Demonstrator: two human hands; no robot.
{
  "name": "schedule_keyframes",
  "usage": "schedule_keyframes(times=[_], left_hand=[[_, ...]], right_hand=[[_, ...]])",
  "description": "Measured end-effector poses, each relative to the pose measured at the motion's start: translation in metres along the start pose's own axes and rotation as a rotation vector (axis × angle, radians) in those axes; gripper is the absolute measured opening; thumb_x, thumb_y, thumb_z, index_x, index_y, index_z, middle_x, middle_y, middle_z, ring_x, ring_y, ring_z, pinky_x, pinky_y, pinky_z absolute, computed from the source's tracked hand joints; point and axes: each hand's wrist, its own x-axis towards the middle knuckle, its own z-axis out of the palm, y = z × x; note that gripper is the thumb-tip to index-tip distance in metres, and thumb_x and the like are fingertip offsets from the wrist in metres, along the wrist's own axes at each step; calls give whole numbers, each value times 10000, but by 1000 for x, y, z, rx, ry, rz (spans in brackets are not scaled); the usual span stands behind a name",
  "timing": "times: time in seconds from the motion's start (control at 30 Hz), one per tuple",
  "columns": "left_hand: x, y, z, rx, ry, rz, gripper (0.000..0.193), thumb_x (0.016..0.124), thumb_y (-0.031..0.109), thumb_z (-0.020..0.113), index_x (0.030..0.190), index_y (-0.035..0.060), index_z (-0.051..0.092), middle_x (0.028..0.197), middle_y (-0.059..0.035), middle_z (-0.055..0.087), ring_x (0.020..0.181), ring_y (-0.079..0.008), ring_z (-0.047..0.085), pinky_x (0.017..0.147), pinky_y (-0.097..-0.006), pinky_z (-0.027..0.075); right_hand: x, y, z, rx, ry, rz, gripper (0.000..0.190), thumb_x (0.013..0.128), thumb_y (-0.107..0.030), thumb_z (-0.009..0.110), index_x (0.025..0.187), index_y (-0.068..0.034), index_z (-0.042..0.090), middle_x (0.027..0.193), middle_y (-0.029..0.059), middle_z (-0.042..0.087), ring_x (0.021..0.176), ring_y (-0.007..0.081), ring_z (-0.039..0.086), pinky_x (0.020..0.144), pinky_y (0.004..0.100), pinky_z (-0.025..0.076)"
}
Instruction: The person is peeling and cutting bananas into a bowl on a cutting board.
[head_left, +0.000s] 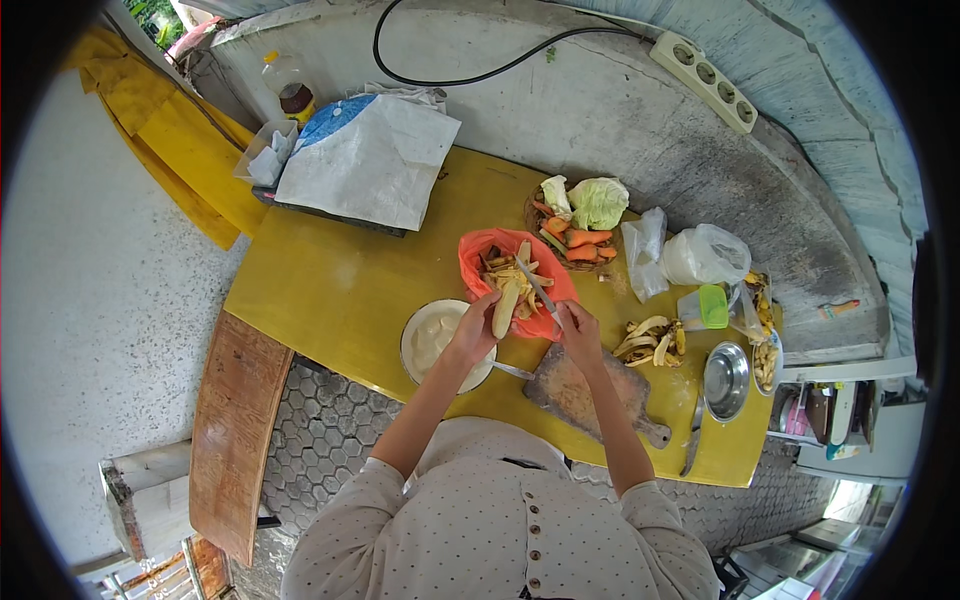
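Observation:
My left hand (474, 330) holds a peeled banana (505, 307) upright above the near edge of a red plastic bag (566, 289). Banana peels (491, 262) fill the bag. In my right hand (580, 330) is a knife (541, 291), its blade pointing up and left, close to the banana. Below my left hand stands a white enamel bowl (411, 352) of pale batter, a spoon handle (514, 370) over its rim. A worn wooden cutting board (585, 390) lies under my right forearm.
A basket with carrots (587, 238) and cabbage (598, 202) stands behind the bag. To the right are banana peels (652, 341), a metal bowl (726, 381), a second knife (694, 442) and a green-lidded container (712, 306). A wooden bench (236, 435) is at left.

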Motion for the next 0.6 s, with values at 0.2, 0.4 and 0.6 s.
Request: schedule_keyframes(times=[0.2,0.4,0.6], left_hand=[[1,-1,-7,56,6,74,275,908,221,421,1091,17,447,969,-90,538,778,-183,533,652,-305,447],[-3,1,2,57,26,57,264,909,216,424,1093,27,440,962,-85,533,750,-177,520,629,-307,427],[-5,-1,2,26,30,30,272,908,217,429,1091,17,439,904,-78,532,740,-177,515,627,-305,420]], right_hand=[[-15,-33,12,-403,98,-406,186,856,-199,569,900,-24,612,563,60,516,457,113,452,436,261,345],[-14,-32,11,-420,149,-438,183,841,-201,581,899,-31,620,618,88,561,489,168,516,465,282,395],[2,-7,8,-570,233,-412,147,843,-211,567,853,-68,601,635,103,577,523,227,558,487,327,432]])
